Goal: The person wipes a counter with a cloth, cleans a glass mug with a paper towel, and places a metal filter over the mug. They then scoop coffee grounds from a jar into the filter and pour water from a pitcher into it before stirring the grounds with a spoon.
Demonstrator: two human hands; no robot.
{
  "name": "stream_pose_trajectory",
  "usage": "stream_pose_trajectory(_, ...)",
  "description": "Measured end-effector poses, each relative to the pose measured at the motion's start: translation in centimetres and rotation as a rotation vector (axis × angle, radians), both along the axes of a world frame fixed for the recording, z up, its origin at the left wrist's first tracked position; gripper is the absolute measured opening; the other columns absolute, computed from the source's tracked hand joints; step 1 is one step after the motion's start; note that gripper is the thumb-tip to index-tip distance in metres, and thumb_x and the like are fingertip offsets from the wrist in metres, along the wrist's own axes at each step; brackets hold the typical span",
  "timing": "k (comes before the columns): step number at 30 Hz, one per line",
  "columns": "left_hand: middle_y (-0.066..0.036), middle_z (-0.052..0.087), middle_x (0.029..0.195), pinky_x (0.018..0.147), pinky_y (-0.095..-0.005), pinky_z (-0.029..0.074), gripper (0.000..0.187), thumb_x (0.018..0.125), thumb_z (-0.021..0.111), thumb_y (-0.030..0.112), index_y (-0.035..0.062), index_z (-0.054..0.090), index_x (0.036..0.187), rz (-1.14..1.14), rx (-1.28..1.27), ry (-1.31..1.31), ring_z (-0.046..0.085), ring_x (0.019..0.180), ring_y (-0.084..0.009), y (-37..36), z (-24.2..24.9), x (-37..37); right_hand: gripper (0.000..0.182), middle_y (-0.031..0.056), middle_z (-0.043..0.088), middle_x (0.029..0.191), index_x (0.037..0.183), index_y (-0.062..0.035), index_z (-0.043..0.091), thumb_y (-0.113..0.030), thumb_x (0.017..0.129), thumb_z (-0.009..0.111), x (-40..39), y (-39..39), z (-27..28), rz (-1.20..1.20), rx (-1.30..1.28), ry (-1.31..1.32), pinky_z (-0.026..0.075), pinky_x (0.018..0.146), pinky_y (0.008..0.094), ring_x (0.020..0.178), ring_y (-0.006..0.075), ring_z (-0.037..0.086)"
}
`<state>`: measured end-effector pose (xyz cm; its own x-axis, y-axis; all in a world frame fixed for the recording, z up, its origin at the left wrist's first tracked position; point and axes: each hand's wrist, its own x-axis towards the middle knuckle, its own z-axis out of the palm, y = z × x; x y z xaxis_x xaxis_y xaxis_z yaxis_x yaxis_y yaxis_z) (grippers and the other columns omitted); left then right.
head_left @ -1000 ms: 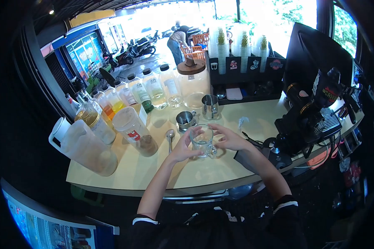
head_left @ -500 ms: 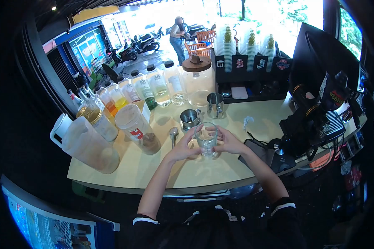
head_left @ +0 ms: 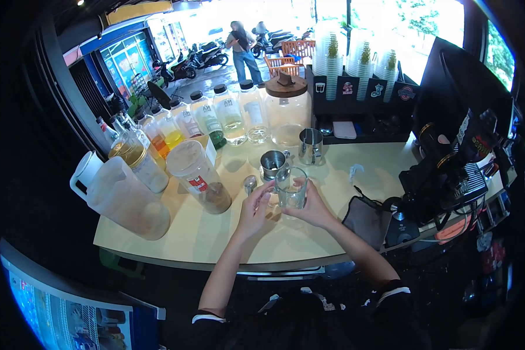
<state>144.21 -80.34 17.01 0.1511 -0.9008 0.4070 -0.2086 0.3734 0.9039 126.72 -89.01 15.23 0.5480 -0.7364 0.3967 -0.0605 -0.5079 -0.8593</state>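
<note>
A clear glass mug (head_left: 291,188) is between my two hands over the front part of the counter. My right hand (head_left: 312,207) wraps round its right side and lower part. At its left, where a handle seems to stick out, the fingers of my left hand (head_left: 255,212) are closed on it. Just behind the mug stands a small steel cup (head_left: 272,162), and a larger steel pitcher (head_left: 311,147) is behind that to the right. A metal spoon or scoop (head_left: 250,183) lies beyond my left fingers.
Left on the counter (head_left: 262,248) are a clear tub of brown powder (head_left: 217,200), a large plastic jug (head_left: 128,198) and a row of bottles (head_left: 231,119). A big wooden-lidded jar (head_left: 287,116) stands behind. At right are a dark cloth (head_left: 367,220) and a black machine (head_left: 431,186).
The mug has turned, bringing its handle side toward my left hand. My left fingers have closed in at that side. The person outside has moved left in view.
</note>
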Motion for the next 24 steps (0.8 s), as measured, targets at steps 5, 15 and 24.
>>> stream_pose_trajectory(5,-0.013,0.063,0.113,0.091,-0.0291,0.045,0.034,0.098,0.046,0.016,-0.0005,0.053,0.127,0.017,-0.015,0.050,0.058,0.107,-0.0159,-0.8,-1.3,0.5,0.046,0.0056,0.053,0.121,0.125,-0.0051,0.049,-0.018,0.084,0.066,-2.7,-5.9,0.5,-0.070,0.256,-0.256,0.042,0.094,0.0329,0.113,0.0161,0.049)
stream_pose_trajectory(15,-0.013,0.063,0.101,0.084,-0.0303,0.048,0.029,0.097,0.045,0.012,-0.0039,0.051,0.120,0.244,-0.278,0.149,0.061,0.094,-0.0180,-0.7,-1.7,-0.3,0.026,0.0030,0.065,0.088,0.089,-0.0055,0.064,-0.030,0.094,0.056,-0.1,-11.8,-0.1,-0.240,0.370,-0.108,0.040,0.074,0.0233,0.081,0.0087,0.055)
stream_pose_trajectory(24,-0.012,0.063,0.093,0.079,-0.0300,0.048,0.025,0.095,0.048,0.015,-0.0025,0.055,0.112,0.320,-0.221,0.022,0.062,0.086,-0.0177,-0.7,-2.1,-0.8,0.019,-0.0002,0.060,0.085,0.091,-0.0046,0.057,-0.021,0.097,0.051,-4.1,-8.8,-1.5,-0.105,0.274,-0.334,0.040,0.080,0.0233,0.084,0.0068,0.054)
